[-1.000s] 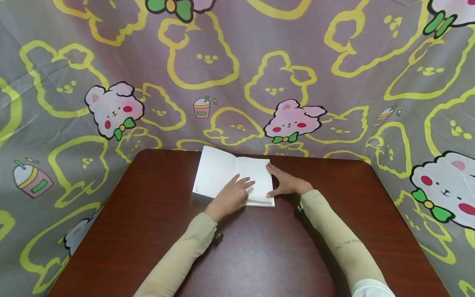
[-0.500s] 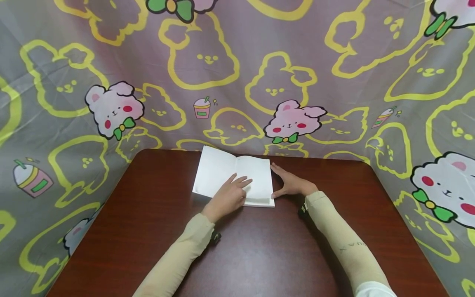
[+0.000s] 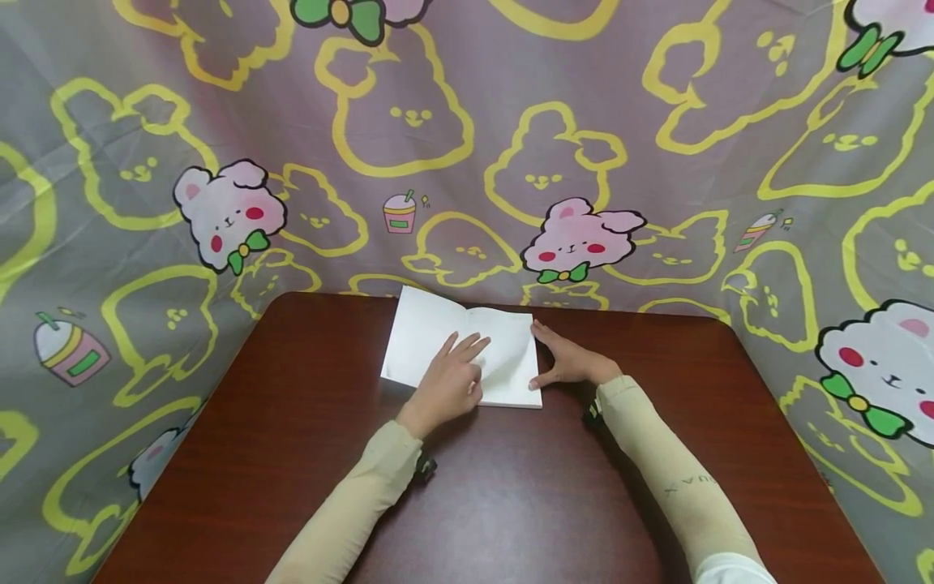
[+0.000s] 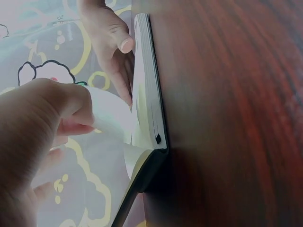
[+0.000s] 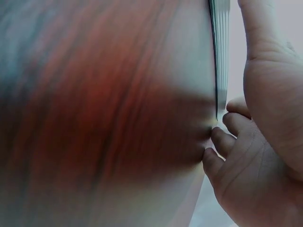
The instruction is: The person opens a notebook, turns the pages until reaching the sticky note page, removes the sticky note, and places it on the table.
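An open notebook [image 3: 423,332] with blank white pages and a dark cover lies near the back of the table. My left hand [image 3: 445,381] is over its lower middle. In the left wrist view, the thumb and index finger of my left hand [image 4: 42,109] pinch a lifted page [image 4: 111,111], which curves up from the spine; its other fingers are spread. At the notebook's right edge is my right hand [image 3: 576,361], thumb and fingers apart. In the right wrist view, the fingertips of my right hand [image 5: 255,156] are by the page block [image 5: 221,56].
The notebook lies on a dark reddish-brown wooden table [image 3: 496,503] with rounded far corners. A grey-pink curtain [image 3: 467,81] printed with yellow outlines and cartoon rabbits hangs around its back and sides.
The left hand has lifted a page, which now bends up toward the left. The right hand first shifted slightly right off the page, then moved slightly back to the notebook's edge.
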Tool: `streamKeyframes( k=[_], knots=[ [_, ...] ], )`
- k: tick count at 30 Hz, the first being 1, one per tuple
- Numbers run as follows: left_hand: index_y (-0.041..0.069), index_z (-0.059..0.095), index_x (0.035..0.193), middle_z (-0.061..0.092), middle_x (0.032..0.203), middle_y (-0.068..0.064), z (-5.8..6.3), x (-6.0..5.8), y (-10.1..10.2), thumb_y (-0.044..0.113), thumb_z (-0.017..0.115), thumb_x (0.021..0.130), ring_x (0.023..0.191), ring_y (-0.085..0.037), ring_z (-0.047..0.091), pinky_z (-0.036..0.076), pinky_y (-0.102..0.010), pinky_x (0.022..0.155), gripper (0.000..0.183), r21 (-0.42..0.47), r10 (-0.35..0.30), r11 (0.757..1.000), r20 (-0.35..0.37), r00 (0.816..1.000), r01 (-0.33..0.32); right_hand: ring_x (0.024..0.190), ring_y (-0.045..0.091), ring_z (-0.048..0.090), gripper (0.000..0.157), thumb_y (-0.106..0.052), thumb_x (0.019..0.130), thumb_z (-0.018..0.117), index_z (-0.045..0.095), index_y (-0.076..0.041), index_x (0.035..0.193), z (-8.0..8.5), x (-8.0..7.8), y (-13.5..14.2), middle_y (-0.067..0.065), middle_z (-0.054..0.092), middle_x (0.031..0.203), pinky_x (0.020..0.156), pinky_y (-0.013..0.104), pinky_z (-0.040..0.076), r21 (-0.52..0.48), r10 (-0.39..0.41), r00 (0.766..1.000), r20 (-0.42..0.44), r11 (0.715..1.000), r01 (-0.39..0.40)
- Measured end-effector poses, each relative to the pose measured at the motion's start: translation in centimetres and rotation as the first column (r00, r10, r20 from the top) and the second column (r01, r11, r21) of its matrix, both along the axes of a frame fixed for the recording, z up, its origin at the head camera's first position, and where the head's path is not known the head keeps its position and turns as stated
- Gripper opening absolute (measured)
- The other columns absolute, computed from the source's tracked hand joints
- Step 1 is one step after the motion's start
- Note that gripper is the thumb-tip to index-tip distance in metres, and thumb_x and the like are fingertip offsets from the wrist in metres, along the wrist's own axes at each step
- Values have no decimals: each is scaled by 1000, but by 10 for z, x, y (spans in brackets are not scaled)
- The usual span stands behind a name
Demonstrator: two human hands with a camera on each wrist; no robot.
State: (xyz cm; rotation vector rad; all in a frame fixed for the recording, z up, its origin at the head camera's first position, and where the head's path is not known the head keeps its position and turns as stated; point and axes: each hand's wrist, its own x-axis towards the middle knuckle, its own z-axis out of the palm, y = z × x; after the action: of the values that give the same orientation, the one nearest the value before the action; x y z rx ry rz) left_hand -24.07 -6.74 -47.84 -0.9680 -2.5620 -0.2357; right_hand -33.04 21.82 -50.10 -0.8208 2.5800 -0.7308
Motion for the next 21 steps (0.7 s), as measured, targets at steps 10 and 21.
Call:
streamKeyframes(
  k=[10, 21],
  knots=[
    [12, 72, 64, 56, 149, -12, 4, 3, -7, 11, 69, 80, 143, -30, 47, 30, -55, 121, 16, 95, 44, 994, 4, 999, -44, 157, 38, 5, 124, -41, 76, 90, 12, 4, 161, -1, -2, -3, 22, 5, 170, 125, 55, 16, -14, 21, 1000, -10, 1000, -21],
    [10, 71, 61, 59, 146, -14, 25, 4, -13, 11, 69, 78, 140, -32, 49, 34, -59, 118, 17, 216, 69, 974, -23, 997, -62, 157, 39, 6, 127, -45, 74, 90, 12, 5, 161, -4, -3, -8, 23, 6, 169, 126, 56, 16, 11, 27, 999, -21, 1000, -27]
  ],
)
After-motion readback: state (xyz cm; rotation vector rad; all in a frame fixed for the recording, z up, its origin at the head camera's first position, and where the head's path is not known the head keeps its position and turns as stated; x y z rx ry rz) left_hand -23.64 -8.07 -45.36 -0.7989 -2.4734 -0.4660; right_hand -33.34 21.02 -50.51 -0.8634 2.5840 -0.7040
